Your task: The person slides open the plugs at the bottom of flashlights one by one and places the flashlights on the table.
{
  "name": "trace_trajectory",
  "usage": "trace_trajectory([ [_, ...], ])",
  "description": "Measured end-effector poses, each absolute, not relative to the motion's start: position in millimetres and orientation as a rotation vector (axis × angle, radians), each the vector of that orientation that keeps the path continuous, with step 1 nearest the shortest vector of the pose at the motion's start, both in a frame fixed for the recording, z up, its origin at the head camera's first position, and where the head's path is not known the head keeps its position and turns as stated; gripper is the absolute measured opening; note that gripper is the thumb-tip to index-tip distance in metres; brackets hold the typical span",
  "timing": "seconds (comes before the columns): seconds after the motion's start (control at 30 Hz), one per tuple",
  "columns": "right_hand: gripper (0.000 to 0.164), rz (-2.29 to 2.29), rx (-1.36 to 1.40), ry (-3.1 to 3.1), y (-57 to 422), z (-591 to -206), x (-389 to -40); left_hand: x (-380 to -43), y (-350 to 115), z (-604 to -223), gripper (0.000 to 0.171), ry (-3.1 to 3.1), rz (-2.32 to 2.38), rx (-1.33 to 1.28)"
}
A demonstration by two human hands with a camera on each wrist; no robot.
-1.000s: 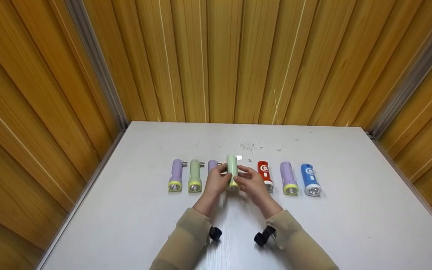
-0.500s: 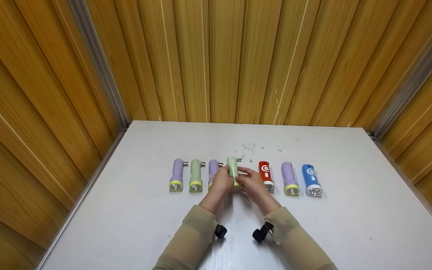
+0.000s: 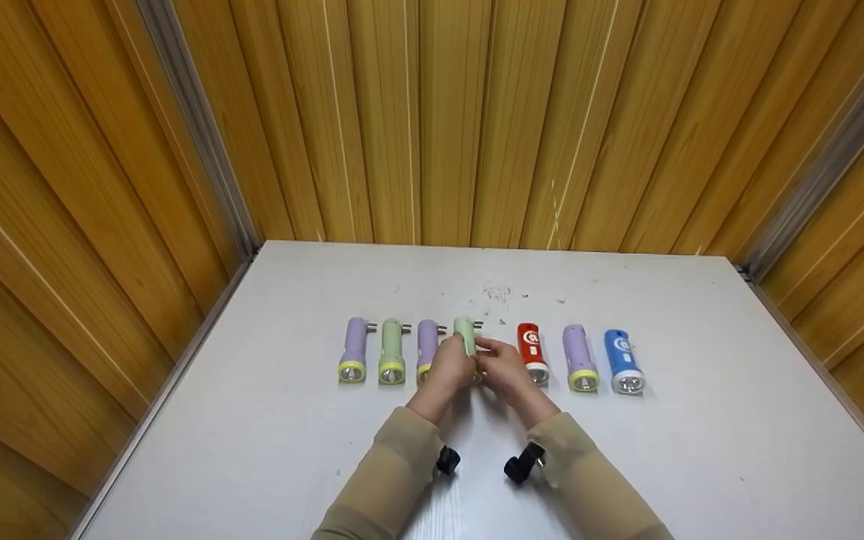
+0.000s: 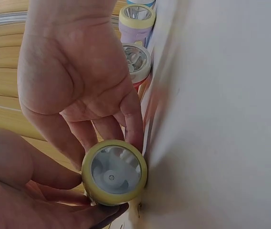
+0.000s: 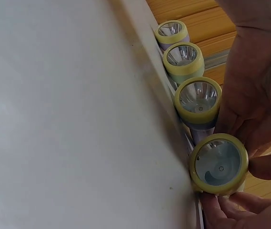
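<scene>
A pale green flashlight (image 3: 464, 328) with a yellow head rim lies between my two hands, its metal plug prongs sticking out to the right. From the left side my left hand (image 3: 451, 365) grips its body, hiding much of it. My right hand (image 3: 502, 365) pinches the opposite side near the head. Close up in the left wrist view, the round lens (image 4: 116, 172) sits between the fingertips of both hands, at the table surface. A purple flashlight (image 3: 427, 343) lies just left of my left hand, partly covered by it. Right of my right hand is a red flashlight (image 3: 530, 346).
Further left in the row lie a green flashlight (image 3: 391, 351) and a purple flashlight (image 3: 354, 350), both with prongs pointing right. On the right lie another purple flashlight (image 3: 579, 357) and a blue flashlight (image 3: 622, 361). Wood-patterned walls (image 3: 447, 120) enclose the white table (image 3: 252, 450).
The held green flashlight has turned so its prongs now show on the right, and it has come down into line with the row. My left hand has shifted slightly right over it.
</scene>
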State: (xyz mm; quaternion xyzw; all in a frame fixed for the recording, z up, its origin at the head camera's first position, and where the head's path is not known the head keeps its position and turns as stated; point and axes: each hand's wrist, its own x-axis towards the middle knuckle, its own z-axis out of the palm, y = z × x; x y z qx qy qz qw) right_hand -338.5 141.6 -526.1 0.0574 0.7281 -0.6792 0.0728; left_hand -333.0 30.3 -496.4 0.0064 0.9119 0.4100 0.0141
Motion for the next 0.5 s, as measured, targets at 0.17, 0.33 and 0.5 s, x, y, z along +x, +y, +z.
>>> trace_trajectory([
  [0.17,0.046,-1.998,0.145,2.267,141.6,-527.3,-338.6,-332.5,31.3,-495.7,0.029,2.849,1.233,0.031],
  [0.33,0.044,-1.983,0.115,2.312,142.2,-528.5,-338.6,-332.0,30.8,-494.3,0.027,2.838,1.223,0.060],
  [0.5,0.043,-1.985,0.130,2.292,143.1,-527.8,-337.9,-332.2,30.9,-493.3,0.027,2.806,1.222,0.039],
])
